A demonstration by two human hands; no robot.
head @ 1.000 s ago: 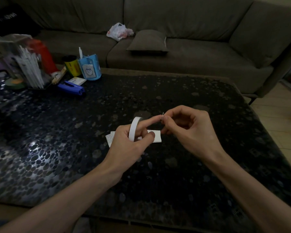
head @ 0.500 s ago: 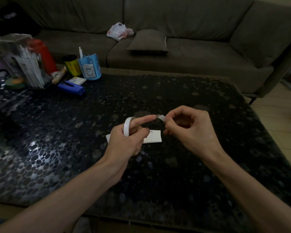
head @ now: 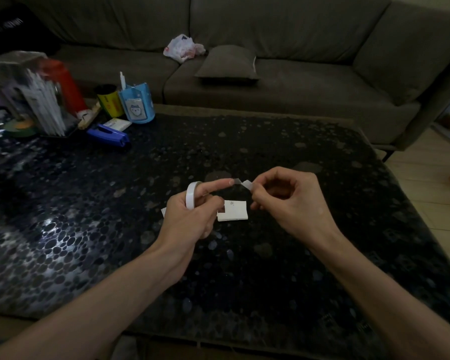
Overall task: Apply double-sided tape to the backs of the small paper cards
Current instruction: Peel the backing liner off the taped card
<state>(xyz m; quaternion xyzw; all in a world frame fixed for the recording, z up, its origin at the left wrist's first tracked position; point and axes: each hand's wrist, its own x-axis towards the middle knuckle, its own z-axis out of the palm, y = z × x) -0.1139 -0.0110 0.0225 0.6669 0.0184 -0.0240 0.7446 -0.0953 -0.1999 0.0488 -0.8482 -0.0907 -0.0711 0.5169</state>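
Right hand (head: 283,201) pinched the white free end of the tape (head: 247,185) between thumb and forefinger, remaining fingers curled in. From that pinch a short, half-clear strip ran back to the left forefinger's tip (head: 227,181), which lay straight and steadied it. Left hand (head: 190,220) carried the roll of white double-sided tape (head: 191,194) ringed on that forefinger, with thumb and other fingers curled in beside it. A second ago the two hands were touching at the fingertip and only a sliver of tape showed; since then the right hand had drawn away and the strip had opened out between them. Judged: the end was peeled free and the pull-out under way, nothing torn off yet. Small white paper card (head: 234,211) lay flat on the black pebble-patterned glossy table (head: 309,255) just below the hands, untaped as far as could be seen. A second white card's corner (head: 163,212) showed from under the left hand. Next would likely need enough length drawn, then lowering onto the card.
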